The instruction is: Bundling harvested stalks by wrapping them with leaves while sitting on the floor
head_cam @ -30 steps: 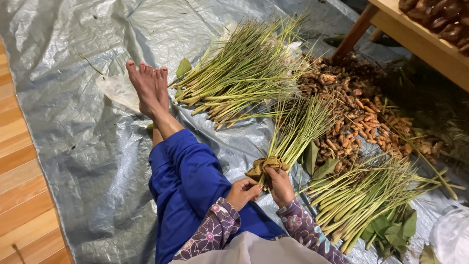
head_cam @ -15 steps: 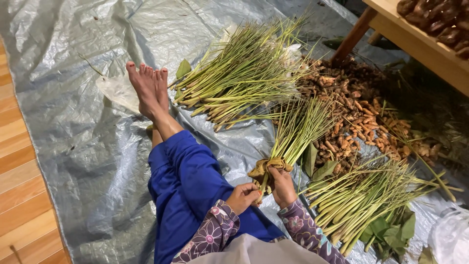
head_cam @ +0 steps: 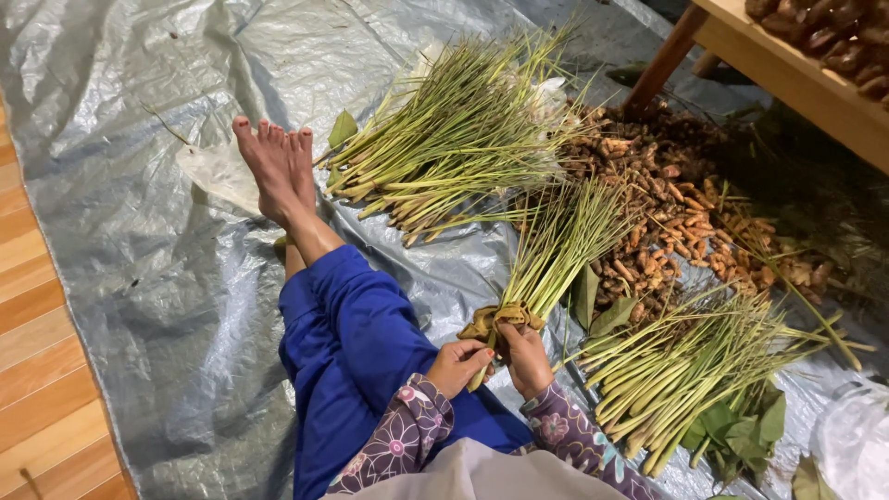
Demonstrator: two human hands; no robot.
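Two bare feet [head_cam: 278,167] lie crossed on the grey plastic sheet [head_cam: 120,231] that I see spread over the floor, with a strip of wooden floorboards [head_cam: 37,370] showing along the far left edge. Blue trousers [head_cam: 361,361] run from the feet back toward me. Just right of the knee, my left hand [head_cam: 456,364] is closed on the butt end of a small bundle of green stalks [head_cam: 556,250], its fingers curled and pinching the base. My right hand [head_cam: 528,356] sits just beside it, fingers wrapped around the same bundle from the other side. A brownish dried leaf strip [head_cam: 495,320] is wound around the stalks right above both hands, and the bundle fans out up and to the right over the sheet. Beyond it, a large loose pile of stalks [head_cam: 454,139] lies near the feet. Further right is a heap of orange-brown roots [head_cam: 676,213], and nearer me a second pile of stalks [head_cam: 685,370] on green leaves [head_cam: 741,426]. At the top right, a wooden tabletop [head_cam: 787,74] carries dark brown fruits [head_cam: 833,37].
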